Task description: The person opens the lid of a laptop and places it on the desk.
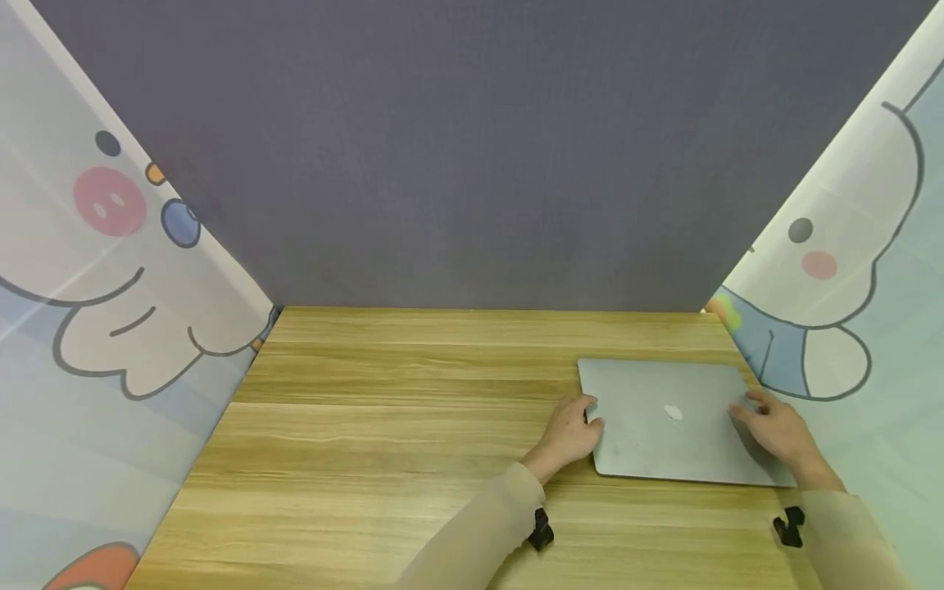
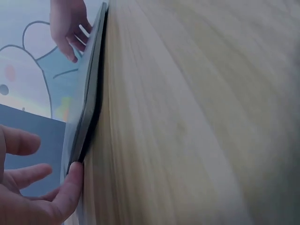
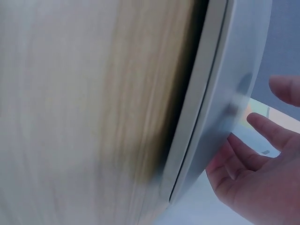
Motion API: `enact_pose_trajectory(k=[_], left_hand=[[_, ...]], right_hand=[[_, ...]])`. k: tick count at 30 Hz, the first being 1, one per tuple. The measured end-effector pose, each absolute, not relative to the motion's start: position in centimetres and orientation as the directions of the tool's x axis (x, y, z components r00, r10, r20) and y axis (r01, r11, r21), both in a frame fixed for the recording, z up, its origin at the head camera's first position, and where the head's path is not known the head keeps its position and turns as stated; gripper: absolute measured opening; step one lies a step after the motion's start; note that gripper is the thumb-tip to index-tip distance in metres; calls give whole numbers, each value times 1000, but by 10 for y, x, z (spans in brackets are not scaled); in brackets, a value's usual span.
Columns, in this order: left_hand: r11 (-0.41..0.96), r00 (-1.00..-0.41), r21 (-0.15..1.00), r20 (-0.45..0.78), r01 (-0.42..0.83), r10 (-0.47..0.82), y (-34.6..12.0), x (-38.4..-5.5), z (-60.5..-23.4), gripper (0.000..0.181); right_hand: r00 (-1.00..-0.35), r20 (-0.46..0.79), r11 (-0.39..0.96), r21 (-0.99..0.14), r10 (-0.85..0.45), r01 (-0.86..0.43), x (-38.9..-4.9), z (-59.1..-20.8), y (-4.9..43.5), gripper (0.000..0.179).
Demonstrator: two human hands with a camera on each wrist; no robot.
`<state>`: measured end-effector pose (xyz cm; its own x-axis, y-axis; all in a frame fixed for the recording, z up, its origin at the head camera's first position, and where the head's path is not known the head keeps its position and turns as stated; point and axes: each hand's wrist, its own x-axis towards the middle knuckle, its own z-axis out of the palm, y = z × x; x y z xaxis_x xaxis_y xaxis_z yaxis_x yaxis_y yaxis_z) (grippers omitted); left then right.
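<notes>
A closed silver laptop (image 1: 664,442) with a pale logo (image 1: 673,412) on its lid lies on the wooden table, at the right. At its left edge is my left hand (image 1: 571,430). In the left wrist view one fingertip (image 2: 75,171) touches the laptop's edge near the tabletop, while the thumb and other fingers stand apart from it. My right hand (image 1: 778,430) is at the right side, its thumb above the lid. In the right wrist view its fingers (image 3: 241,154) reach past the laptop's far side, loosely spread; whether they touch it is hidden.
The wooden table (image 1: 369,459) extends to the left of the laptop. A dark grey panel (image 1: 472,164) stands along the back. Cartoon-printed sheets hang at the left (image 1: 44,426) and right (image 1: 885,459). Small black devices (image 1: 541,530) sit by the wrists.
</notes>
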<state>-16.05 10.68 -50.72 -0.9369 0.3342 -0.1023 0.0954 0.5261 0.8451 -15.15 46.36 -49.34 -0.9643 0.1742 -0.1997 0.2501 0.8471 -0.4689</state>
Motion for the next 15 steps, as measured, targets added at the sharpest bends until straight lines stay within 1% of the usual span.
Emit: enact_pose_trajectory(k=[9,12,15], left_hand=[[477,-957,879,-134,4,255,114,-160,-505,39],[421,-962,906,-152,-44,228,116,-161,-505,41],[330,-961,936,-194,-122,195,117,-161,-503,43]], right_hand=[[-963,-174,823,-502,207,267,-148,-495,460,67],[-959,-174,808,-517,224,283,-146,-494,461,64],[-956,-171,794,-533,237,292,-145,-493,463,61]])
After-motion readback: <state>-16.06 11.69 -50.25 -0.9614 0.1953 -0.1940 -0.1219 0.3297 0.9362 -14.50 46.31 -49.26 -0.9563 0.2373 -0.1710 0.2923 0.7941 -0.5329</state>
